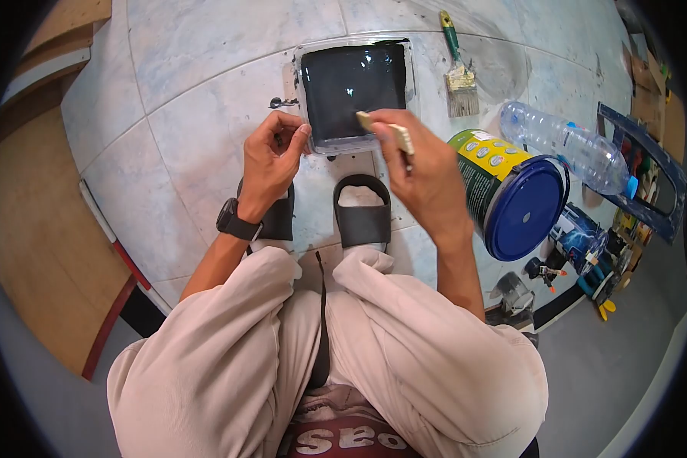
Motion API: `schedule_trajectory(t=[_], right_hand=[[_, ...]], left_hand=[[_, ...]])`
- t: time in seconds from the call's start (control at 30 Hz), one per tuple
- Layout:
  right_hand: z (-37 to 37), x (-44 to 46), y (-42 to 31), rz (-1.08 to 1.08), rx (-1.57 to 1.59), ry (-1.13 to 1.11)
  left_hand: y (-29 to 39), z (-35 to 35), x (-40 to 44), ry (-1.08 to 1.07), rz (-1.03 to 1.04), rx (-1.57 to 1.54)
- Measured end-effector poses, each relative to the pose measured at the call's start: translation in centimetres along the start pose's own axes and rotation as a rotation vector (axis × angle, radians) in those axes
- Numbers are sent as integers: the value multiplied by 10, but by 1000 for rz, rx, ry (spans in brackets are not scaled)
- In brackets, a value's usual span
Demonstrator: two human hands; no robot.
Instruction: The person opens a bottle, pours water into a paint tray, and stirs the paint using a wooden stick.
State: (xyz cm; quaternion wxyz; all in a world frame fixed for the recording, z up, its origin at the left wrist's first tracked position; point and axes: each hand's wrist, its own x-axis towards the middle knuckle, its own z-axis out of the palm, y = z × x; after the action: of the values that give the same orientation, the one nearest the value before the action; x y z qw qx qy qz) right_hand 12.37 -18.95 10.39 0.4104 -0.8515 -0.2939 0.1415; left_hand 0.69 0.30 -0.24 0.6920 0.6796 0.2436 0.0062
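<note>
On the tiled floor in front of my feet lies a clear plastic tray point(300, 91) holding glossy black paint point(355, 88). My left hand point(273, 149), with a black watch on the wrist, has its thumb and fingers closed at the tray's near left corner. Over the near right corner, my right hand point(424, 168) is closed around a small pale beige stick point(366, 120). One end of the stick points over the paint; most of it is hidden by the fingers, so its exact kind is unclear.
To the right are a paintbrush point(461, 80) with a green handle, a paint bucket point(523, 210) lying with its blue lid towards me, and a plastic bottle point(569, 149). Tools point(588, 244) lie farther right. A wooden panel point(46, 244) stands at the left.
</note>
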Motion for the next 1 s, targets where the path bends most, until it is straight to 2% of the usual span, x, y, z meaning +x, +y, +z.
schedule_trajectory(t=[0.1,0.23,0.37,0.43,0.5,0.57,0.63,0.67,0.83,0.93,1.0], right_hand=[[10,11,2,-23,144,-31],[8,25,30,-20,134,128],[-13,13,38,3,-38,256],[-17,1,27,85,-89,218],[-14,-7,19,-11,-158,159],[-6,-7,9,-13,-143,137],[2,-1,2,-17,-34,26],[8,5,2,-93,-30,3],[7,32,20,-175,36,120],[-7,21,31,-77,-87,206],[-8,3,28,-78,-95,181]], left_hand=[[0,0,0,-5,-1,6],[-1,-1,1,-5,5,26],[2,2,1,6,4,3],[2,3,1,39,42,0],[1,3,1,40,42,-9],[1,3,1,36,43,-17],[1,1,0,5,7,16],[1,0,0,2,8,16],[-2,-1,1,-6,-12,15],[-1,0,1,-9,-9,10],[-1,0,1,-4,-6,5]])
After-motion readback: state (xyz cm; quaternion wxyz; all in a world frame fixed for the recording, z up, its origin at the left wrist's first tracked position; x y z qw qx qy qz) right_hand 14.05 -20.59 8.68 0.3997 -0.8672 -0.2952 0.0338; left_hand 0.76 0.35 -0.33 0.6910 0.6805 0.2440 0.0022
